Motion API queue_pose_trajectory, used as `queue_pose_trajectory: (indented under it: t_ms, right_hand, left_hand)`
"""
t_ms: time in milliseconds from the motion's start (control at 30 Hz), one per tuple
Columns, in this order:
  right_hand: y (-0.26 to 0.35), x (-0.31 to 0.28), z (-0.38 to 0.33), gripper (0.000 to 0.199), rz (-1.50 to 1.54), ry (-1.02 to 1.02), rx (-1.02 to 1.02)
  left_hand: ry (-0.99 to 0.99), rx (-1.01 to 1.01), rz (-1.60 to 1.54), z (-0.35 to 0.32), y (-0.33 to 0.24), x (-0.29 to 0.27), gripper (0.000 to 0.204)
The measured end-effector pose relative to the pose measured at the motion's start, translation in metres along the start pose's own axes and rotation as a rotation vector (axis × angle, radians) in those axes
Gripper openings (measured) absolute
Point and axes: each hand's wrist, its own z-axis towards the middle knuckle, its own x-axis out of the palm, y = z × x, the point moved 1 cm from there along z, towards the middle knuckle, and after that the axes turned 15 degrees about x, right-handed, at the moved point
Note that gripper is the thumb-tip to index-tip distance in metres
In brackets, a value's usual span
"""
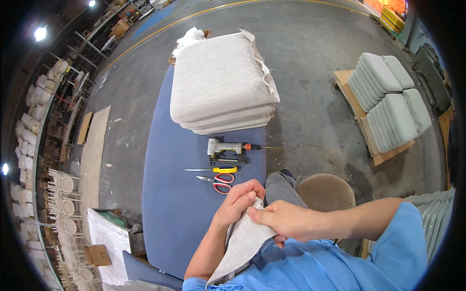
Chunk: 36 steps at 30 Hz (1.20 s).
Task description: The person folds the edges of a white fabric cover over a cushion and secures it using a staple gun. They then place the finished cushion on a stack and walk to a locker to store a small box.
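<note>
Close to my body, a piece of light grey woven fabric (245, 242) is pinched between both hands and hangs down toward my lap. My left hand (238, 201) has its fingers curled over the fabric's upper end. With thumb pressed on top, my right hand (286, 220) grips the same cloth just beside it. On the blue table (179, 203) ahead lie red-handled scissors (221, 183), a yellow-handled screwdriver (223, 169) and a staple gun (225, 149) with an orange hose fitting. Beyond these sits a stack of grey upholstered cushions (218, 80), its top one showing loose fabric edges.
A round stool (326, 193) stands at the table's right. Farther right, cushion stacks (388, 106) rest on a cardboard-topped pallet (357, 104). Chair frames (68, 208) line the left side, near a cardboard box (97, 255). More covered cushions (434, 220) are piled beside my right arm.
</note>
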Motion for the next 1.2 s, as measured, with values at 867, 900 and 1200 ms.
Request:
queue_pose_trajectory:
  t_ms: [867,900,1200]
  right_hand:
    - [0.027,0.047,0.077,0.02,-0.455,0.002,-1.045]
    - [0.028,0.048,0.079,0.02,-0.465,-0.003,-1.047]
    - [0.031,0.056,0.075,0.021,-0.607,0.008,-1.058]
  left_hand:
    - [0.003,-0.358,-0.073,-0.02,0.106,-0.082,0.078]
    - [0.019,-0.338,-0.084,-0.015,0.094,-0.08,0.077]
    - [0.096,0.051,0.016,-0.005,0.013,-0.063,0.059]
